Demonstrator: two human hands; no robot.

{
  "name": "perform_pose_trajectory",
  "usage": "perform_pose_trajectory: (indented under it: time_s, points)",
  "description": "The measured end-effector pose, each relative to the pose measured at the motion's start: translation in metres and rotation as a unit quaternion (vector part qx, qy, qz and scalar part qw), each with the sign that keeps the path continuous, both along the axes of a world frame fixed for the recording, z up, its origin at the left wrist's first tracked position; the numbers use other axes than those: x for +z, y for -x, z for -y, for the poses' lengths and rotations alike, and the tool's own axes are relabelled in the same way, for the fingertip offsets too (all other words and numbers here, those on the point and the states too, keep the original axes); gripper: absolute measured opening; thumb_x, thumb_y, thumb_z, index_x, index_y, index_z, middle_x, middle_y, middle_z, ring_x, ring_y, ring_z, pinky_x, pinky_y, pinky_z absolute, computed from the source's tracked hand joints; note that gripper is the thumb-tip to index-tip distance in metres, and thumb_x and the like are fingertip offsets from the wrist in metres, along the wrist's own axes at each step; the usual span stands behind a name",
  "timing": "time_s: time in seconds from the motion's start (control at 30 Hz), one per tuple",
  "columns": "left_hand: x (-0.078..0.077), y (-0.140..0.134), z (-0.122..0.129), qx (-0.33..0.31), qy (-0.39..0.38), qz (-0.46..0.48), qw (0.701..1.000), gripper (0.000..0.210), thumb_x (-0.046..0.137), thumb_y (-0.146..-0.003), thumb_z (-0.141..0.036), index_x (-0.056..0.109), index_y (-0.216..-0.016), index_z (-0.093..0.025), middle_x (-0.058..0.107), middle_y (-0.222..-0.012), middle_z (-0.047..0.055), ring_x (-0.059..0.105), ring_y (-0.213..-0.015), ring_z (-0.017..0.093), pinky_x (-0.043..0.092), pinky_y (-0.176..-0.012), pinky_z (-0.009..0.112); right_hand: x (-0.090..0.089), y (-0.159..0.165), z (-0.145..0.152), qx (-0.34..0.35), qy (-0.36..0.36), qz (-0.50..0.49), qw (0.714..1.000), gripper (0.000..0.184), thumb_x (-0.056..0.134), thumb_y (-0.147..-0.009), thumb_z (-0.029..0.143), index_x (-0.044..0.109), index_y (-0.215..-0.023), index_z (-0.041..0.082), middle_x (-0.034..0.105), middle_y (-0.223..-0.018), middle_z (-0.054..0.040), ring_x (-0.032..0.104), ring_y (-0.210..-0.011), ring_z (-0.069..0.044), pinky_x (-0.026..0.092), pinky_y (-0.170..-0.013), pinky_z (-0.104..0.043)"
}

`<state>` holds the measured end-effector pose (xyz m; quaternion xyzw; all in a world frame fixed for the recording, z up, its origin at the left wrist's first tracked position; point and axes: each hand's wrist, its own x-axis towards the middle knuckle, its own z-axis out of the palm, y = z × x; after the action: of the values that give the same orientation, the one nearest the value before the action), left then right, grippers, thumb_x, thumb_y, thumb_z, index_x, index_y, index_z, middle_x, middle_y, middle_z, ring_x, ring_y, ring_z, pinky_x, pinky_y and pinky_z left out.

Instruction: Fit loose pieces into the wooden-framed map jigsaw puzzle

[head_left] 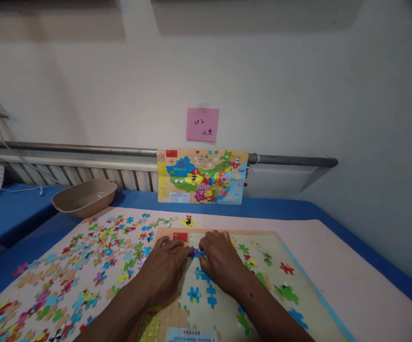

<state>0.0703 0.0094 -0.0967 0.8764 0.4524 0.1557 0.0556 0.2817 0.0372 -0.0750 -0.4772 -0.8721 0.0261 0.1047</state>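
Note:
Both my hands meet over the upper part of a puzzle board (227, 308), which has a peach border and a partly filled cream middle. Between them shows a small cluster of purple and blue puzzle pieces (195, 252). My left hand (168, 266) touches its left side with fingers bent together. My right hand (222, 261) is curled, its thumb and fingers pinched at the right side of the cluster. Loose blue puzzle pieces (193, 294) lie on the board just below. Near the board's top left corner sits a red flag section (180, 236), left of my right hand.
Many loose puzzle pieces (66, 266) are spread over the pink sheet (334, 256) to the left. A tan plastic basin (84, 197) stands at the back left. A printed map picture (202, 176) leans against the wall pipe (294, 161), below a pink note (202, 124).

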Motion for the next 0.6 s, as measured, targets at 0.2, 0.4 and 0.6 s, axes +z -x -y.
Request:
perform_pose_trajectory:
  time_s: [0.2, 0.4, 0.6]
  points:
    - [-0.0001, -0.0014, -0.0001, 0.003, -0.012, -0.008, 1.000, 0.030, 0.042, -0.103, -0.020, 0.060, -0.127, -0.027, 0.071, -0.122, 0.007, 0.061, -0.117, 0.026, 0.032, -0.111, 0.051, 0.0000, -0.0001, 0.0008, -0.007, 0.017, -0.010, 1.000, 0.005, 0.068, -0.089, 0.017, 0.065, -0.093, 0.018, 0.065, -0.102, -0.0086, 0.053, -0.102, -0.027, 0.029, -0.090, -0.041]
    - [0.0060, -0.0015, 0.0023, 0.003, -0.006, -0.005, 1.000, 0.026, 0.045, -0.102, -0.019, 0.061, -0.121, -0.025, 0.071, -0.116, 0.007, 0.061, -0.113, 0.026, 0.034, -0.108, 0.049, -0.0023, -0.0007, -0.0015, -0.002, 0.021, -0.027, 0.999, 0.005, 0.068, -0.088, 0.015, 0.064, -0.092, 0.016, 0.066, -0.101, -0.0090, 0.054, -0.100, -0.027, 0.029, -0.091, -0.040]
    - [0.0062, -0.0017, 0.0028, -0.003, -0.009, 0.008, 1.000, 0.025, 0.045, -0.101, -0.018, 0.061, -0.120, -0.026, 0.070, -0.115, 0.006, 0.060, -0.111, 0.025, 0.034, -0.107, 0.048, -0.0036, 0.0017, -0.0012, -0.010, 0.032, -0.072, 0.997, 0.006, 0.068, -0.090, 0.015, 0.062, -0.090, 0.016, 0.067, -0.092, -0.0064, 0.055, -0.092, -0.024, 0.030, -0.088, -0.037]
